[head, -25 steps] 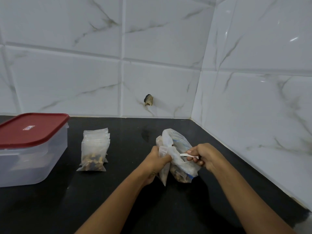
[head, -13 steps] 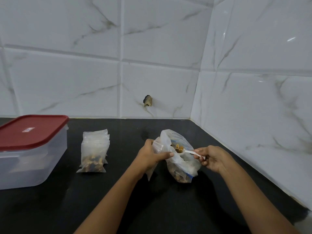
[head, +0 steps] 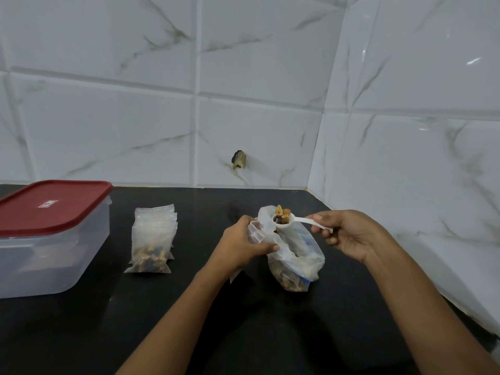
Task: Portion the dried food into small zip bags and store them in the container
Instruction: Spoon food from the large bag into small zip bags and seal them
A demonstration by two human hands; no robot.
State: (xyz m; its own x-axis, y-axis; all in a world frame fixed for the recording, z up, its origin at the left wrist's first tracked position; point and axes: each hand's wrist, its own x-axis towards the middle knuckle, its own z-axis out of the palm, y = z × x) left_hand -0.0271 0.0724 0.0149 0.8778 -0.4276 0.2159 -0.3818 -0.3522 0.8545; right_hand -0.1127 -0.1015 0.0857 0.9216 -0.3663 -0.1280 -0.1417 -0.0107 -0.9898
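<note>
Head view: one large bag [head: 296, 257] of dried food stands on the black counter [head: 189, 326]. The left hand [head: 243, 246] grips its rim and one empty small zip bag [head: 255, 231]. The right hand [head: 350, 235] pinches one heaped white spoon [head: 299, 220] above the bag's mouth. One stack of filled bags [head: 153, 239], count unclear, lies beside one red-lidded container [head: 51, 255].

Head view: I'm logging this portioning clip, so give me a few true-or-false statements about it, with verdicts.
1. The right hand holds a spoon loaded with dried food. True.
2. The container has its lid off. False: the red lid sits on it.
3. The left hand grips a zip bag. True.
4. The bag stack rests on the lid. False: it is on the counter, right of the container.
5. The spoon is buried in the big bag. False: it is above the bag's mouth.
</note>
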